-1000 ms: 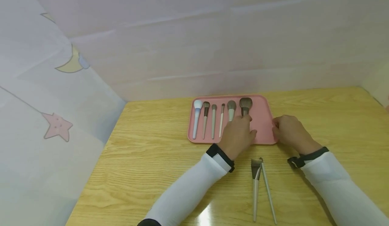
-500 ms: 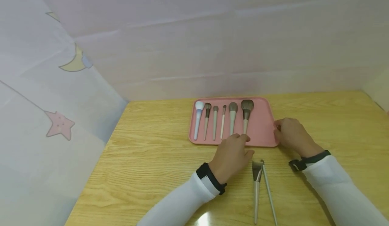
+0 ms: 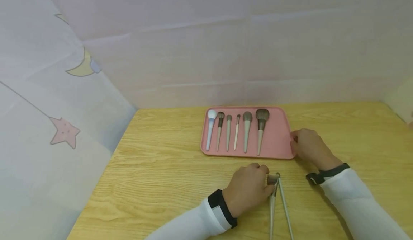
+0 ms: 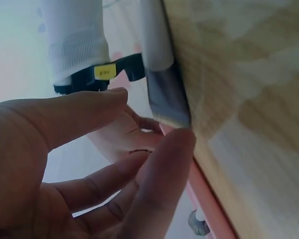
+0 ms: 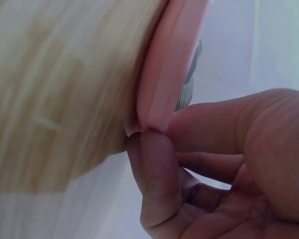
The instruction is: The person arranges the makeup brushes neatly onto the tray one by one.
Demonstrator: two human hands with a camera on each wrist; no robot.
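Note:
A pink tray (image 3: 279,139) holds six makeup brushes in a row; the big powder brush (image 3: 261,125) lies at their right end. My right hand (image 3: 306,146) pinches the tray's right rim (image 5: 164,74) between thumb and finger. Two more brushes lie on the wooden table in front of the tray: a flat grey-headed brush (image 3: 272,197) and a thin one (image 3: 284,206). My left hand (image 3: 250,188) sits beside the flat brush. Its index fingertip (image 4: 177,142) touches the grey bristles (image 4: 167,99), and the thumb stays a little apart from them.
The wooden table (image 3: 167,172) ends at pale fabric walls behind and to the left, printed with a star (image 3: 64,132) and a moon (image 3: 84,66). The right arm's white sleeve and black wrist strap (image 4: 97,74) show in the left wrist view.
My left hand let go of the powder brush in the tray and drew back toward me, down to the flat brush's head on the table. My right hand stayed on the tray rim.

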